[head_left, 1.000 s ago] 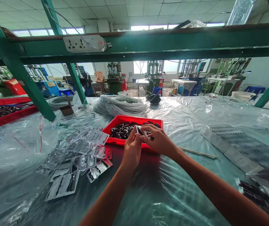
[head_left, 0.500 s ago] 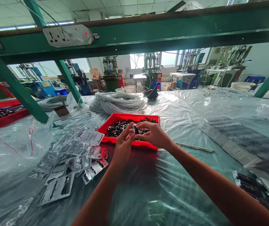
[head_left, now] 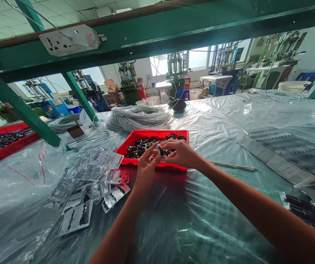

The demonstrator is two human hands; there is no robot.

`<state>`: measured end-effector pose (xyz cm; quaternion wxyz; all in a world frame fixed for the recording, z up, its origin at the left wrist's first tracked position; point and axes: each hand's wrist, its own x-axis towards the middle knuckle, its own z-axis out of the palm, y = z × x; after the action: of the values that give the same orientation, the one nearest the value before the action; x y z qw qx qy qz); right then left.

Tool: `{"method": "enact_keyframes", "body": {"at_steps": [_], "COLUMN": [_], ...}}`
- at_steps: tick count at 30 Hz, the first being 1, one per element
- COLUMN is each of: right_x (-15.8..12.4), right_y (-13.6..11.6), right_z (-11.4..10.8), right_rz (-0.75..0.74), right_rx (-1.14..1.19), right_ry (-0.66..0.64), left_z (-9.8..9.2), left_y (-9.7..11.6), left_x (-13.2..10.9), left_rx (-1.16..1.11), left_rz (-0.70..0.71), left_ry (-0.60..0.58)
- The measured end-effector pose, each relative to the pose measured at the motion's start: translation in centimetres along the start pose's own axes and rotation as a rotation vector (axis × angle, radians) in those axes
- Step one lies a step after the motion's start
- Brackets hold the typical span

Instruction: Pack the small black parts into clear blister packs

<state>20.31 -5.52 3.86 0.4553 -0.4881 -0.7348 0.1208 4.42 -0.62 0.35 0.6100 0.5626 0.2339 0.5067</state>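
Observation:
Both hands meet over the near side of a red tray [head_left: 146,162] filled with small black-and-silver parts [head_left: 139,148]. Between my fingers is a small black part with a clear or whitish piece about it [head_left: 160,150]; its exact kind is too small to make out. My left hand [head_left: 147,161] grips it from the left with thumb and fingertips. From the right, my right hand [head_left: 180,153] pinches the same part, its fingers bent around it. Just left of the tray lie flat clear packets [head_left: 76,216] with dark pieces inside.
A coil of grey cable [head_left: 141,119] lies behind the tray. A thin wooden stick [head_left: 234,165] and a row of packed sheets [head_left: 286,154] are to the right. Another red tray [head_left: 8,146] stands at far left. A green beam with a power strip [head_left: 71,41] crosses above the plastic-covered table.
The view has tilted and shifted slightly. Both hands stay together over the tray, still holding the small black part, with only slight finger movement.

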Motion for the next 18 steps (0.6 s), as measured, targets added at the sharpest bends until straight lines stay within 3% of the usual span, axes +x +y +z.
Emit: {"method": "enact_keyframes", "body": {"at_steps": [10,14,18], "right_x": [-0.2,-0.1,0.2], "right_y": [0.1,-0.8,-1.0], "right_z": [2.6,3.0,1.5], "right_rz": [0.161,0.182,0.247], "right_rx": [-0.209,-0.281,-0.313], "right_ry": [0.130,0.150,0.029], "left_z": [0.2,0.3,-0.5], "left_y": [-0.2,-0.2,-0.2], "left_x": [0.1,-0.4,-0.1], "left_rx": [0.171,0.393,0.496], "left_rz": [0.076,0.208,0.273], "left_ry": [0.088,0.132,0.226]}}
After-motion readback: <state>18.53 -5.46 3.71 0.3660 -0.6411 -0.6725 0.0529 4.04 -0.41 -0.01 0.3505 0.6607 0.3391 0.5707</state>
